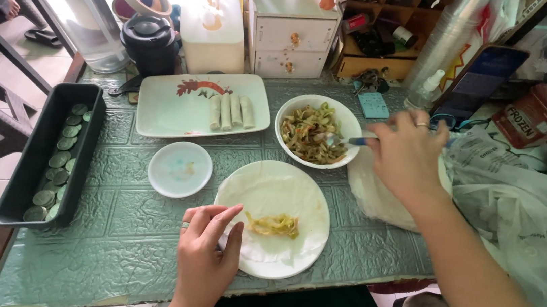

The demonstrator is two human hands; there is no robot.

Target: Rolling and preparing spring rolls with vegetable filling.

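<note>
Two hands work over a green embossed table (126, 236). Left hand (204, 252) lies on the near-left edge of a round white wrapper (278, 193), fingers loosely spread and flat, gripping nothing. A small heap of shredded filling (273, 225) sits on the wrapper just right of those fingertips, apart from them. Right hand (405, 153) is closed around the blue handle of a spoon (342, 141), whose bowl rests in the white bowl (344, 120) of mixed vegetable strips. Under that wrist lies what looks like a stack of further wrappers (372, 194), partly hidden.

Beyond the wrapper stands a small saucer (180, 169), and behind it a rectangular plate (167, 110) with three finished rolls (230, 111) side by side. A black tray (31, 169) with green slices lies along the left edge. A crumpled plastic bag (537, 214) fills the right.
</note>
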